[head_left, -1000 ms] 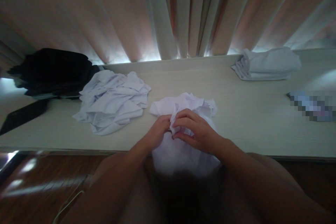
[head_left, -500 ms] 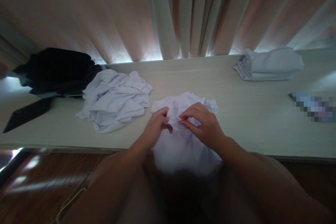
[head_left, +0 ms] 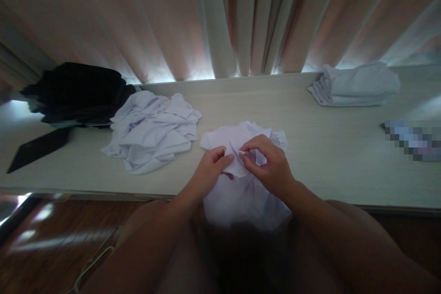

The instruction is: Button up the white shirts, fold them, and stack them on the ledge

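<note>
A crumpled white garment (head_left: 237,197) lies at the middle of the table and hangs over its front edge; its exact kind cannot be made out. My left hand (head_left: 212,165) is closed on a fold of it, thumb on top and fingertips partly under the cloth. Just to the right, my right hand (head_left: 267,161) pinches a small raised edge of the same cloth between thumb and forefinger. A heap of loose white cloth (head_left: 155,131) rests to the left of my hands, apart from them.
Black folded clothes (head_left: 82,94) are stacked at the back left, with a flat dark object (head_left: 37,149) before them. Folded white cloth (head_left: 358,85) sits at the back right. A blurred-out phone-like object (head_left: 409,138) lies at the right. Curtains (head_left: 165,18) hang behind the table (head_left: 330,161).
My left hand has shifted slightly right and its thumb now presses on the cloth. My right fingers have drawn up a small edge of the fabric.
</note>
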Demonstrator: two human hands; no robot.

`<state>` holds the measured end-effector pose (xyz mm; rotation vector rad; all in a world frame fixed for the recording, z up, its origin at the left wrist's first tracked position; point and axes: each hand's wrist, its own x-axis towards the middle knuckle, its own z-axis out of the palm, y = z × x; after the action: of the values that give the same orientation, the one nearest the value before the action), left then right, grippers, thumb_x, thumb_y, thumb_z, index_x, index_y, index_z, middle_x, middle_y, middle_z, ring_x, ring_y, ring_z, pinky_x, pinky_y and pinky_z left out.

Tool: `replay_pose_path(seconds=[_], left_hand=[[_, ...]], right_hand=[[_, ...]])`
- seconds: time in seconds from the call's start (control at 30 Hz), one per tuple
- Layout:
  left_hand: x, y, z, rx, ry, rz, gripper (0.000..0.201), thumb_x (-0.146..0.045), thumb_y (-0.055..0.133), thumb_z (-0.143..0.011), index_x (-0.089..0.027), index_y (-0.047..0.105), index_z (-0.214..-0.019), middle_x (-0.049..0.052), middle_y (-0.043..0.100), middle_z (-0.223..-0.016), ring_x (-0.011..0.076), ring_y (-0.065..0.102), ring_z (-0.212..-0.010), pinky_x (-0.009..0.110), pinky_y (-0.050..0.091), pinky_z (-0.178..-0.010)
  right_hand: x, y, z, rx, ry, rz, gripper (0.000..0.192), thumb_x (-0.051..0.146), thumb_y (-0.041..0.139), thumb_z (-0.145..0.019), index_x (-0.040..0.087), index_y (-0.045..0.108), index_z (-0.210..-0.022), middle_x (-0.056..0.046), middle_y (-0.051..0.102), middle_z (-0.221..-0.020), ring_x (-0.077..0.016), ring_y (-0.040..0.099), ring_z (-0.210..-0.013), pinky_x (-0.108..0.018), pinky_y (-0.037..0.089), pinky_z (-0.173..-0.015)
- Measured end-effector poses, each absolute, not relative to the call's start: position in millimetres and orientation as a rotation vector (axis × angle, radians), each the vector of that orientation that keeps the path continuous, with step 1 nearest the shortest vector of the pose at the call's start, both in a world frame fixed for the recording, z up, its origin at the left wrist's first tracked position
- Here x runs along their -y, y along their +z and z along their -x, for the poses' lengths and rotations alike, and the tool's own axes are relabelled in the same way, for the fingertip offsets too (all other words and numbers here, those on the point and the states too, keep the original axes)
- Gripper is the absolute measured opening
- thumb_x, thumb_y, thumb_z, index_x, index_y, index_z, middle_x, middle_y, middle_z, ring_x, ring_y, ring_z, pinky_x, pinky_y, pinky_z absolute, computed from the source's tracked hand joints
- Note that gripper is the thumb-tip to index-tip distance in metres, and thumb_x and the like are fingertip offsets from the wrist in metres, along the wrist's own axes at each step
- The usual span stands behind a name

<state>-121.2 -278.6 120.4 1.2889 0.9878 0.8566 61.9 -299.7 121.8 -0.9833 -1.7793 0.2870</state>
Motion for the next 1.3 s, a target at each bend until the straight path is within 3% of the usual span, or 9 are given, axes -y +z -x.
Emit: replay_pose_path(seconds=[0.1,0.23,0.4,0.63,0.77,1.1,1.3], left_hand=[[277,121,124,-1.001,0.769,-1.335,0.021,-0.034,0.068,-0.080,-0.015,0.064,-0.071,0.000,0.059,-0.064,0.0120,0.054,-0.058,0.023,0.049,-0.053],[277,122,125,-1.006,0.784,-1.209,0.027,-0.042,0.069,-0.082,-0.017,0.059,-0.074,-0.001,0.059,-0.069,0.0121,0.057,-0.061,0.023,0.050,-0.053],[279,122,118,-0.932,0.826,-1.046,0.033,-0.048,0.068,-0.081,-0.020,0.052,-0.078,-0.001,0.060,-0.071,0.0099,0.054,-0.054,0.023,0.047,-0.049],[280,126,120,-0.963,0.793,-1.052,0.029,-0.041,0.074,-0.078,-0.018,0.057,-0.082,-0.001,0.060,-0.069,0.0114,0.060,-0.059,0.024,0.052,-0.056],[280,126,122,-1.048,0.646,-1.108,0.027,-0.039,0.073,-0.080,-0.015,0.061,-0.078,0.001,0.061,-0.069,0.0116,0.059,-0.056,0.024,0.051,-0.051],[277,116,123,-1.016,0.788,-1.051,0.022,-0.037,0.069,-0.083,-0.017,0.059,-0.081,-0.001,0.061,-0.070,0.0105,0.060,-0.053,0.021,0.047,-0.047],[280,128,124,-1.013,0.754,-1.176,0.027,-0.035,0.072,-0.082,-0.015,0.058,-0.071,-0.003,0.060,-0.065,0.0097,0.060,-0.057,0.022,0.053,-0.056]], right_hand=[[297,124,-64,1.810,0.271,0.984,0.005,0.017,0.065,-0.087,0.021,0.067,-0.091,-0.005,0.066,-0.084,-0.0203,0.059,-0.082,-0.037,0.046,-0.079],[294,123,-68,1.924,0.219,1.013,0.009,0.028,0.070,-0.089,0.019,0.072,-0.090,-0.006,0.062,-0.084,-0.0213,0.056,-0.084,-0.038,0.045,-0.078],[294,120,-66,2.035,0.211,0.964,0.013,0.033,0.071,-0.088,0.021,0.072,-0.086,-0.007,0.063,-0.094,-0.0229,0.054,-0.094,-0.040,0.045,-0.087],[288,118,-75,2.169,0.033,1.072,0.014,0.034,0.069,-0.089,0.020,0.071,-0.088,-0.007,0.065,-0.095,-0.0244,0.054,-0.095,-0.042,0.040,-0.088],[286,116,-78,2.132,-0.024,1.098,0.016,0.036,0.067,-0.091,0.020,0.071,-0.088,-0.007,0.066,-0.095,-0.0239,0.054,-0.096,-0.042,0.039,-0.090],[290,120,-72,2.327,0.068,0.966,0.022,0.043,0.074,-0.083,0.021,0.072,-0.082,-0.006,0.068,-0.099,-0.0254,0.053,-0.105,-0.042,0.036,-0.096],[290,121,-72,2.393,0.069,1.051,0.024,0.046,0.074,-0.082,0.021,0.074,-0.083,-0.007,0.067,-0.099,-0.0261,0.052,-0.105,-0.042,0.036,-0.095]])
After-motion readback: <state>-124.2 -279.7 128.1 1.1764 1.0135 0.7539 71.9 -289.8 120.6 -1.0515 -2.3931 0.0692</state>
